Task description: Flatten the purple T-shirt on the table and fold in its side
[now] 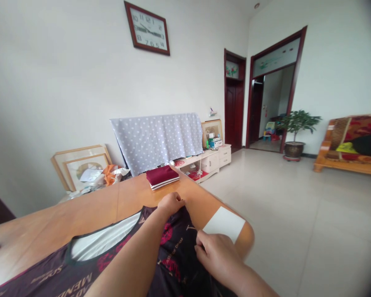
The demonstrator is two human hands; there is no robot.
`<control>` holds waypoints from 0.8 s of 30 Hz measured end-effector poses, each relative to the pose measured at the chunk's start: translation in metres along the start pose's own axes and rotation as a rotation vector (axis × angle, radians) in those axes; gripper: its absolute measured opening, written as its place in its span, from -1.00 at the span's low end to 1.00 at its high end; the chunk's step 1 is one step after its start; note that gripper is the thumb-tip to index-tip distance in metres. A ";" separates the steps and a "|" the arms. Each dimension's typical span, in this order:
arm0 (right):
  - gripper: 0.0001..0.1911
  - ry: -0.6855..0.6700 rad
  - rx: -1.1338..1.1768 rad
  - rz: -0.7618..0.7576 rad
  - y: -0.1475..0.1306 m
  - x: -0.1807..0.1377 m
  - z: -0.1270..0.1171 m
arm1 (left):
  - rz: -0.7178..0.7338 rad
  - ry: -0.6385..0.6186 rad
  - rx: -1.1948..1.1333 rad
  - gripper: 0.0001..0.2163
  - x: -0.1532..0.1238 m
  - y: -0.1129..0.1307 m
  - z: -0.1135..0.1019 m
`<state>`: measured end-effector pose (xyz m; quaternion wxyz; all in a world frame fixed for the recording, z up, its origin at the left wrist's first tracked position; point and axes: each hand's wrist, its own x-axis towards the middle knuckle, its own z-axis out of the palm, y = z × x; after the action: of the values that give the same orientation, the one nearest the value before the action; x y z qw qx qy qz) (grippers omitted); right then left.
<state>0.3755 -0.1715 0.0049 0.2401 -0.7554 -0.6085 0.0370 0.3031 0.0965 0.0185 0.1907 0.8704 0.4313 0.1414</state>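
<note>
A dark patterned shirt (80, 264) with red and gold print lies spread on the wooden table (80, 210), its neck opening facing up. My left hand (170, 204) pinches the shirt's far edge with closed fingers. My right hand (214, 253) grips the same edge nearer to me, fingers curled on the cloth. A white sheet of paper (224, 223) lies on the table just beyond my right hand. A folded maroon cloth (162, 176) rests at the table's far end.
Behind the table stand a TV covered by a dotted cloth (157, 138), a low white cabinet (210, 161) and picture frames (80, 165) against the wall. A potted plant (295, 136) and a wooden sofa (352, 144) stand at the right, across the tiled floor (297, 206).
</note>
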 end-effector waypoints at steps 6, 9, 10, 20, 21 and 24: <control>-0.89 0.007 -0.012 0.010 0.002 0.000 0.006 | -0.044 0.033 -0.080 -0.86 0.016 -0.011 0.013; -0.88 0.007 -0.021 0.014 0.004 0.002 0.008 | -0.080 0.078 -0.109 -0.80 0.021 -0.016 0.015; -0.88 0.007 -0.023 0.017 0.004 0.002 0.008 | -0.092 0.086 -0.113 -0.78 0.022 -0.017 0.016; -0.88 0.013 -0.017 0.018 0.004 0.000 0.008 | -0.050 0.129 -0.078 -0.78 0.013 -0.011 0.010; -0.88 0.014 -0.014 0.014 0.004 0.000 0.008 | -0.022 0.154 -0.069 -0.77 0.009 -0.010 0.007; -0.88 0.014 -0.011 0.005 0.004 0.001 0.008 | 0.121 0.183 -0.048 -0.77 -0.006 -0.008 0.002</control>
<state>0.3769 -0.1685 -0.0031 0.2401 -0.7585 -0.6051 0.0292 0.2948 0.0953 0.0126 0.1626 0.8734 0.3901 0.2419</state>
